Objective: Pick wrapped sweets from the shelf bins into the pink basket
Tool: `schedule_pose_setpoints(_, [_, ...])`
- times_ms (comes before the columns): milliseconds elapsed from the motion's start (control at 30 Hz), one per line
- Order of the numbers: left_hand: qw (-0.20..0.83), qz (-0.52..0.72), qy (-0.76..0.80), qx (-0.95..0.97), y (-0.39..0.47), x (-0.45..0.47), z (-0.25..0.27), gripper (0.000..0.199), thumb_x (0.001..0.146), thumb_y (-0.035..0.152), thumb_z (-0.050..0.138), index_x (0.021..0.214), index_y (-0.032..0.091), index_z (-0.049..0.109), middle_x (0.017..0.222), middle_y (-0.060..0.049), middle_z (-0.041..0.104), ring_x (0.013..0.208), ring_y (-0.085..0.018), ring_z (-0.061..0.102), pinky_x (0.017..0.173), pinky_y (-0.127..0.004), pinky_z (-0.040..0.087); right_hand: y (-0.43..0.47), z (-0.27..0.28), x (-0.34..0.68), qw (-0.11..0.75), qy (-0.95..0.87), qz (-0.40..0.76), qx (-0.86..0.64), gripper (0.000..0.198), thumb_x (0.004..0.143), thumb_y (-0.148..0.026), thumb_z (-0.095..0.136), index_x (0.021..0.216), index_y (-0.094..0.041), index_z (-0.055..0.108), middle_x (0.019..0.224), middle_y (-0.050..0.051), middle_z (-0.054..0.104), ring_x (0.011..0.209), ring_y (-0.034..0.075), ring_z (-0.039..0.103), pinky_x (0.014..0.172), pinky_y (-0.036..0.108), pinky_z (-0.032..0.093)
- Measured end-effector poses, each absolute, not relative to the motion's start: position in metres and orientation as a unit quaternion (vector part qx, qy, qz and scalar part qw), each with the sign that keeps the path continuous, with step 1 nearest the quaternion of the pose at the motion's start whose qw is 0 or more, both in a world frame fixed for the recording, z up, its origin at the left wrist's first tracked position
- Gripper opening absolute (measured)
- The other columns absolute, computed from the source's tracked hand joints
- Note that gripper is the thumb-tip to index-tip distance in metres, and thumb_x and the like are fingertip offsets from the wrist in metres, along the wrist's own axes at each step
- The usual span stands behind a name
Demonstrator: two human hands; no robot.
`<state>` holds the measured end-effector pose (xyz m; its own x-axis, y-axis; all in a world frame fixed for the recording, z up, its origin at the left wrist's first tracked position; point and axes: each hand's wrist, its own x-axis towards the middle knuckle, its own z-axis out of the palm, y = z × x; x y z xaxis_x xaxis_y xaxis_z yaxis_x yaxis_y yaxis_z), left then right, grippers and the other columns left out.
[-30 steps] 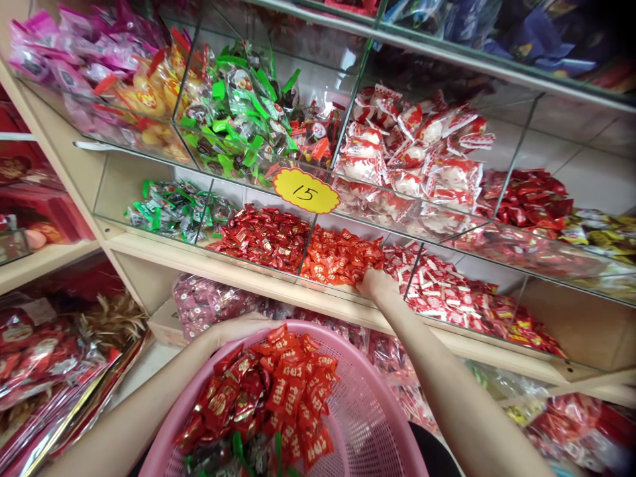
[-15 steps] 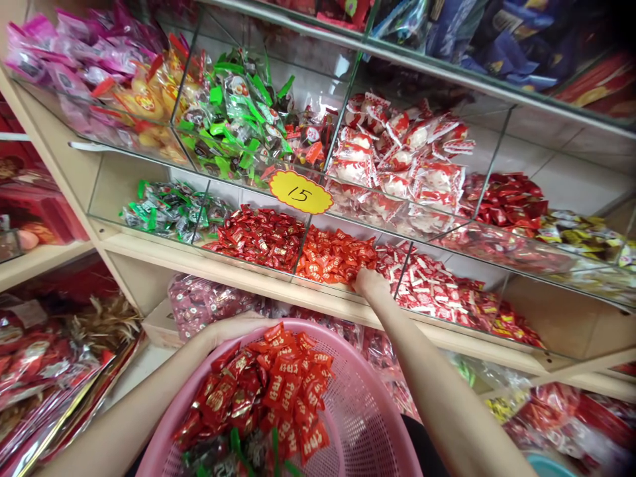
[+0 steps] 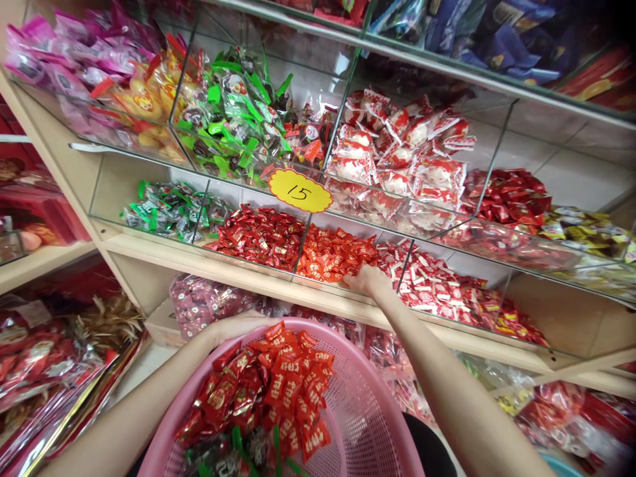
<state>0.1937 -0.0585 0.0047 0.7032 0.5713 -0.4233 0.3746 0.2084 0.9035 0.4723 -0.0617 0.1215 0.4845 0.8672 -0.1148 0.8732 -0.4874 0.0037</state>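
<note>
A pink plastic basket (image 3: 368, 351) is in front of me, with my left hand (image 3: 241, 328) closed on its far left rim. Inside it lie orange-red wrapped candies (image 3: 293, 377), darker red wrapped candies (image 3: 223, 394) and clear-wrapped candies with green ends (image 3: 243, 450). My right hand (image 3: 370, 281) reaches over the front edge of a shelf bin, at the right side of the orange-red candies (image 3: 332, 252) there. Its thumb side points left; the other fingers are mostly hidden, so their grip is unclear.
Glass-fronted bins hold dark red candies (image 3: 263, 235) on the left and red-and-white candies (image 3: 427, 281) on the right. A yellow price tag (image 3: 301, 191) reads 15. The wooden shelf edge (image 3: 238, 268) runs between basket and bins. Bagged goods (image 3: 211, 305) sit below.
My right hand has shifted slightly left at the bin's front edge, and its thumb side shows more. My left hand and the basket stay nearly in place.
</note>
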Motion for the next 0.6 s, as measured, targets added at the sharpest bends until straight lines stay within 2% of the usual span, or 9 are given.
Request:
schedule_pose_setpoints(133, [0.684,0.088,0.375,0.619,-0.058,0.195,0.001,0.053,0.073,0.058,0.058,0.1,0.014,0.071,0.101,-0.007,0.069,0.097,-0.025,0.062,0.089,-0.031,0.047,-0.076,0.153,0.471,0.017,0.521,-0.023,0.853,0.054,0.076,-0.05,0.056,0.109,-0.008,0.065,0.109,0.022,0.064,0.099,0.029,0.062,0.077,0.034,0.046])
schedule_pose_setpoints(200, [0.689,0.091,0.371,0.616,-0.057,0.196,0.0,0.052,0.074,0.057,0.058,0.1,0.014,0.071,0.1,-0.008,0.069,0.096,-0.025,0.063,0.088,-0.032,0.047,-0.093,0.168,0.465,-0.002,0.548,0.012,0.836,0.05,0.078,-0.05,0.051,0.099,-0.008,0.069,0.1,0.021,0.067,0.09,0.029,0.063,0.071,0.034,0.045])
schedule_pose_setpoints(267, [0.691,0.083,0.368,0.617,-0.056,0.196,0.001,0.052,0.075,0.057,0.057,0.102,0.015,0.07,0.101,-0.008,0.069,0.097,-0.026,0.063,0.087,-0.032,0.048,-0.117,0.174,0.454,-0.03,0.598,0.018,0.801,0.044,0.081,-0.046,0.044,0.08,-0.011,0.071,0.082,0.017,0.068,0.075,0.025,0.063,0.062,0.032,0.043])
schedule_pose_setpoints(367, [0.677,0.061,0.374,0.631,-0.056,0.197,0.001,0.054,0.076,0.059,0.054,0.103,0.015,0.07,0.104,-0.007,0.068,0.097,-0.025,0.063,0.09,-0.031,0.046,-0.15,0.16,0.435,-0.05,0.687,-0.071,0.721,0.036,0.081,-0.04,0.044,0.066,-0.016,0.067,0.065,0.009,0.066,0.06,0.017,0.059,0.054,0.027,0.036])
schedule_pose_setpoints(433, [0.667,0.058,0.38,0.638,-0.055,0.197,0.001,0.054,0.077,0.06,0.053,0.102,0.015,0.07,0.103,-0.007,0.068,0.096,-0.025,0.063,0.09,-0.031,0.046,-0.163,0.139,0.425,-0.026,0.703,-0.102,0.703,0.034,0.079,-0.04,0.047,0.065,-0.016,0.066,0.065,0.009,0.066,0.059,0.018,0.058,0.052,0.027,0.035])
schedule_pose_setpoints(600, [0.663,0.079,0.371,0.645,-0.056,0.196,0.002,0.05,0.077,0.056,0.055,0.099,0.014,0.071,0.101,-0.007,0.069,0.099,-0.026,0.062,0.09,-0.031,0.046,-0.169,0.092,0.417,0.065,0.69,-0.132,0.709,0.026,0.075,-0.034,0.051,0.077,-0.015,0.068,0.086,0.015,0.07,0.078,0.025,0.065,0.062,0.031,0.042])
